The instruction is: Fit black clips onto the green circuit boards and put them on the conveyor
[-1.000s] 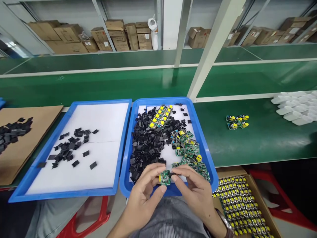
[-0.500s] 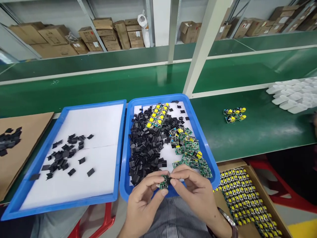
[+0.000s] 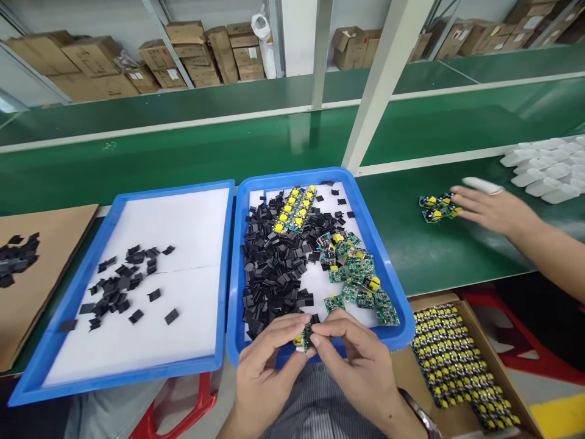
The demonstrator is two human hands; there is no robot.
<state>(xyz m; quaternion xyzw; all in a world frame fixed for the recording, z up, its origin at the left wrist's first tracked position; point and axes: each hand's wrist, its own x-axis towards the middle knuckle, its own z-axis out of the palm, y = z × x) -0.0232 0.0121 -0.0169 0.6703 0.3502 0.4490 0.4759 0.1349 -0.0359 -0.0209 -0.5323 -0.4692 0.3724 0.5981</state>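
Over the near edge of the right-hand blue tray, my left hand pinches a small green circuit board with a bit of yellow at its left side. My right hand meets it from the right, its thumb and forefinger closed on a small black piece against the board. The fingertips partly cover both parts. Beyond the hands lie a heap of black folded pieces, loose circuit boards and rows of yellow-topped boards.
A second blue tray with scattered black pieces stands left, beside brown cardboard. At right, another person's hand touches a few boards near white plastic parts. Below sits a carton of boards. A white post rises behind.
The board has turned between my fingers, now showing its edge and some yellow. Another person's hand has come in from the right to the boards on the bench. The view has shifted slightly.
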